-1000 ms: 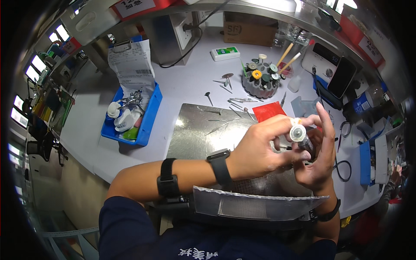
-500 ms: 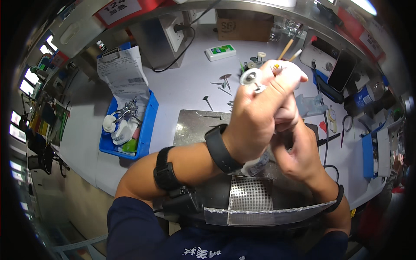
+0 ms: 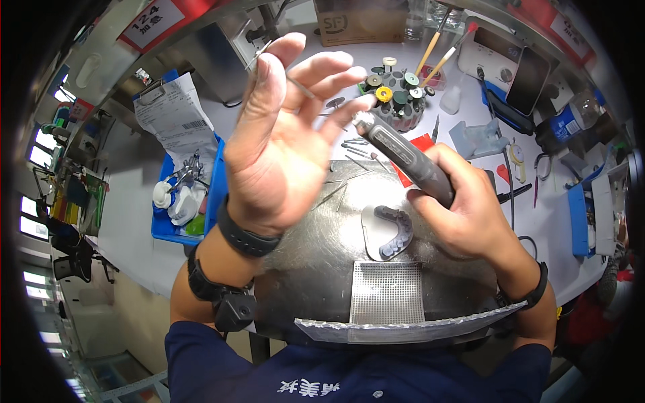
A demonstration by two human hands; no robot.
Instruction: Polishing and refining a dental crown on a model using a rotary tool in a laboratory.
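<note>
My left hand (image 3: pixel 285 144) is raised over the left part of the metal plate, palm showing. Its thumb and forefinger pinch a thin metal bit (image 3: pixel 300 87), whose head I cannot make out, while the other fingers are spread. Across from it, my right hand (image 3: pixel 463 205) is wrapped round a grey rotary handpiece (image 3: pixel 411 156). The handpiece tilts up to the left, its tip close to the left fingertips. Below the handpiece a grey dental arch model (image 3: pixel 396 235) lies on the metal plate (image 3: pixel 309 242). Several loose bits (image 3: pixel 356 149) are scattered behind the plate.
A round stand (image 3: pixel 403 117) full of bits and polishing wheels stands at the back. To the left is a blue bin (image 3: pixel 218 191) with a clipboard and papers. A perforated sheet (image 3: pixel 388 292) lies near me. At back right are a control box (image 3: pixel 480 57) and a phone (image 3: pixel 529 101).
My hands have come apart: the left moved left and opened its outer fingers, the right now shows the handpiece. The bit stand and the dental model have come into view.
</note>
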